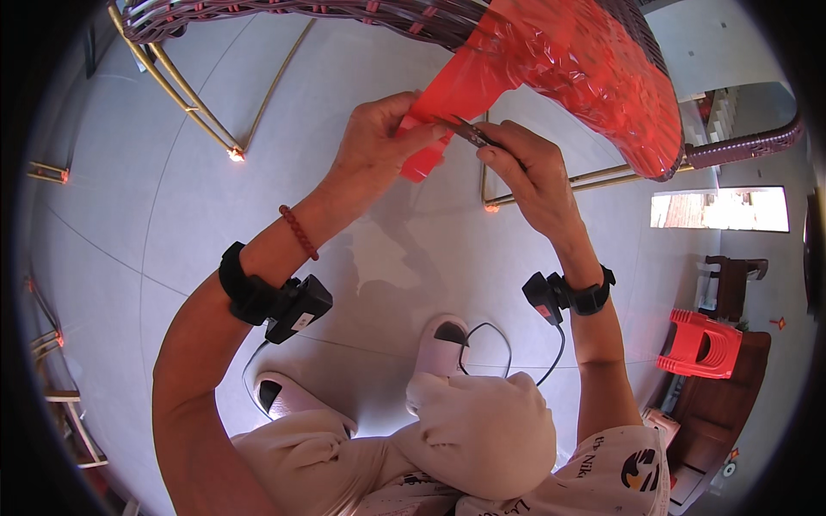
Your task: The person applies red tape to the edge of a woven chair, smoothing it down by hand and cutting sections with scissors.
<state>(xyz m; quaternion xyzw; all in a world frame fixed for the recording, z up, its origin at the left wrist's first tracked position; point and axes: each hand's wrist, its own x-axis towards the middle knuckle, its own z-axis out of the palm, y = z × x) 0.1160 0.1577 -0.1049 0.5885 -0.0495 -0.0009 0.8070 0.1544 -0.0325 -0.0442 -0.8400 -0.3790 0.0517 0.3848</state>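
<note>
A strip of red plastic film or tape (469, 77) hangs from a dark woven wicker chair (422, 19), whose right part is wrapped in crinkled red film (594, 77). My left hand (370, 142) pinches the lower part of this strip between thumb and fingers. In my right hand (535, 172) is a small pair of dark scissors (471, 132), gripped by the handles. Their blades point left, at the strip's right edge beside my left thumb. Whether the blades have cut into the film, I cannot tell.
Gold metal legs (231, 138) reach from the chair to the pale tiled floor (361, 267). Red plastic stools (701, 344) stand at the right by brown wooden furniture (723, 413). Black devices (297, 310) are strapped to my forearms, with cables hanging near my shoes (443, 344).
</note>
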